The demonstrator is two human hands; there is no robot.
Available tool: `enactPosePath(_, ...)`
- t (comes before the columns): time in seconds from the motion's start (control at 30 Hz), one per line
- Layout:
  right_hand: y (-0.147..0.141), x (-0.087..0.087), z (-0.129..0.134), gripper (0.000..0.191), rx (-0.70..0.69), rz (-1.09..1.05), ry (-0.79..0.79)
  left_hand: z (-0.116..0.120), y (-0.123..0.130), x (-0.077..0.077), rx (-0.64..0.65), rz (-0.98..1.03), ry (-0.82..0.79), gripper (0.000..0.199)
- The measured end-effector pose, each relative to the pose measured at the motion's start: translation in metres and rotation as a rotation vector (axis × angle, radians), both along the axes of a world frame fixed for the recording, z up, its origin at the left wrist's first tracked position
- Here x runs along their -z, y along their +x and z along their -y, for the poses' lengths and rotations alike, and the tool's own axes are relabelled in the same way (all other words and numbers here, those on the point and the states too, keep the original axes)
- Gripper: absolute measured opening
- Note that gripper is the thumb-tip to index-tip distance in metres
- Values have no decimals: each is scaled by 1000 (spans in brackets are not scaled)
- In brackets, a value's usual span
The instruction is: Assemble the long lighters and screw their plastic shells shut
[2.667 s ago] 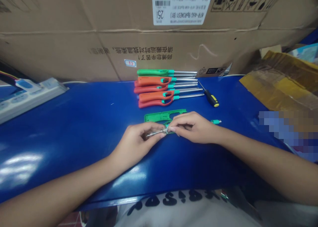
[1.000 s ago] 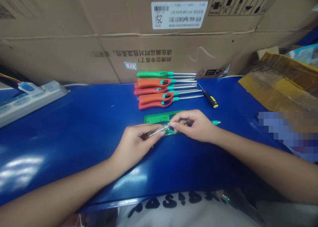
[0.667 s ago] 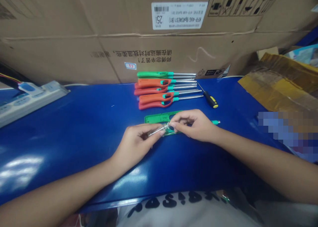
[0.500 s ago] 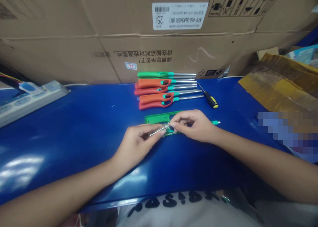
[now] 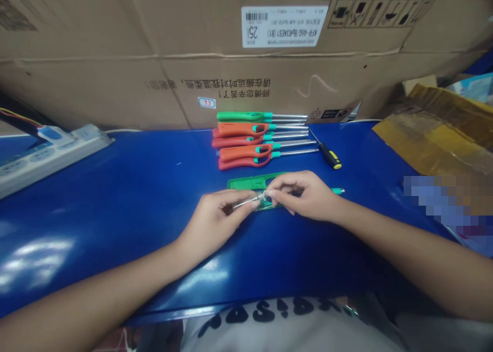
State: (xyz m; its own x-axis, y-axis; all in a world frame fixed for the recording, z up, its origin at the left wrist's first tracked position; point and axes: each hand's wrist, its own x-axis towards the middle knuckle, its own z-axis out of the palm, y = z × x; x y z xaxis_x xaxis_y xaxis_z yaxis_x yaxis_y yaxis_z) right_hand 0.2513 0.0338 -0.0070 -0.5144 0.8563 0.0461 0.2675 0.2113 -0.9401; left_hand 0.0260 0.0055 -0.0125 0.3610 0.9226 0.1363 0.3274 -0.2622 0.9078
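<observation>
My left hand (image 5: pixel 217 216) is closed on a thin, clear and silvery part (image 5: pixel 245 202), held between thumb and fingers. At the right end of that part, my right hand (image 5: pixel 304 194) pinches something too small to make out. Just behind my fingers lies an open green lighter shell (image 5: pixel 246 182) on the blue table. A second green piece shows partly below it, mostly covered by my hands. The teal and metal tip (image 5: pixel 339 191) of a lighter sticks out to the right of my right hand.
Several orange, red and green lighters (image 5: pixel 242 153) lie stacked behind my hands, with a black and yellow screwdriver (image 5: pixel 330 157) to their right. A power strip (image 5: pixel 54 154) is at left. Cardboard (image 5: pixel 173 34) stands at the back; a taped yellow-brown package (image 5: pixel 435 131) sits at right.
The whole view has shifted slightly, so things appear a little farther right. Both hands keep their hold, with the silvery part tilted slightly less.
</observation>
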Motion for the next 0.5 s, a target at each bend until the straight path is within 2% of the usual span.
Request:
enactPosePath(0.1, 1, -1, 0, 24, -10, 27, 34, -4, -7, -5, 34, -79, 24, 19)
enactPosePath(0.3, 2, 1, -1, 24, 25, 8, 57, -13, -25, -19, 92, -343, 212, 20)
enactPosePath(0.4, 3, 2, -2, 23, 35, 23, 90, -15, -28, -22, 130, -456, 195, 22)
enactPosePath(0.5, 3, 1, -2, 21, 35, 48, 122, -15, -27, -21, 144, -506, 180, 16)
